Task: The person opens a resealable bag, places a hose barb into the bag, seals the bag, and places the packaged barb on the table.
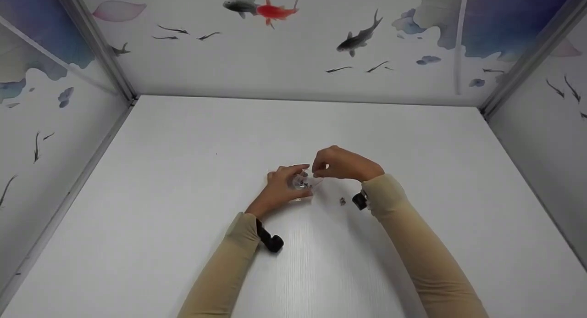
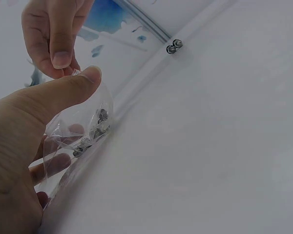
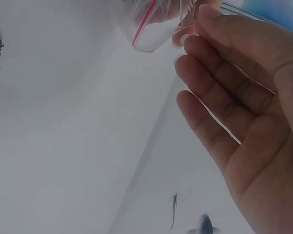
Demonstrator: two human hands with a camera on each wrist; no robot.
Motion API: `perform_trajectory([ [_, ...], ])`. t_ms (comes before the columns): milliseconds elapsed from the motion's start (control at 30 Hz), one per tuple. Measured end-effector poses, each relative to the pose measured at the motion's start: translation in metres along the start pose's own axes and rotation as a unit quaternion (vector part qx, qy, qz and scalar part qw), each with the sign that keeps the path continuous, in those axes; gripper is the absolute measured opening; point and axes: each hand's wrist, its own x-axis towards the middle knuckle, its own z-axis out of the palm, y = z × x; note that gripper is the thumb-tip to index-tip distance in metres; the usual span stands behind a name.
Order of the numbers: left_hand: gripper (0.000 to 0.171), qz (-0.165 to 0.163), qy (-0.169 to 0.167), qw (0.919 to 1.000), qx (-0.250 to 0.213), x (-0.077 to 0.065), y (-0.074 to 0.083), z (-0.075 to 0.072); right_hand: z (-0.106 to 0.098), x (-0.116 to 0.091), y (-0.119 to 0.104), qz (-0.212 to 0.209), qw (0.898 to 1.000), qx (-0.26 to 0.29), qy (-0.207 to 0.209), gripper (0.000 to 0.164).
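Note:
A clear zip bag (image 2: 63, 126) with a red line (image 3: 145, 22) along its mouth holds several small metal fasteners (image 2: 100, 129), which look like bolts or screws. My left hand (image 1: 280, 187) grips the bag from the side, thumb near its mouth and fingers behind the plastic. Thumb and index finger of my right hand (image 1: 344, 164) pinch the bag's edge at the mouth; its other fingers extend beside the bag in the right wrist view. Two more metal fasteners (image 1: 342, 201) lie together on the table, just below the right hand; the left wrist view shows the fasteners (image 2: 174, 47) too.
The white table (image 1: 183, 226) stretches out around both hands. Printed panels with fish and water patterns, such as the back panel (image 1: 293, 56), enclose it at the back and sides. Black cameras (image 1: 274, 243) are strapped at both wrists, and the right one is near the loose fasteners.

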Motion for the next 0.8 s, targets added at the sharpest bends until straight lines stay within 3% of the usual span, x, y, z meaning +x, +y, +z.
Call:
perform_trajectory([
  [567, 0.071, -0.011, -0.007, 0.9999, -0.011, -0.003, 0.002, 0.001, 0.008, -0.017, 0.011, 0.052, 0.998, 0.016, -0.03, 0.018],
  [800, 0.072, 0.003, -0.004, 1.0, -0.001, 0.001, 0.0, 0.0, 0.008, -0.028, 0.02, 0.06, 0.997, 0.014, -0.043, 0.019],
])
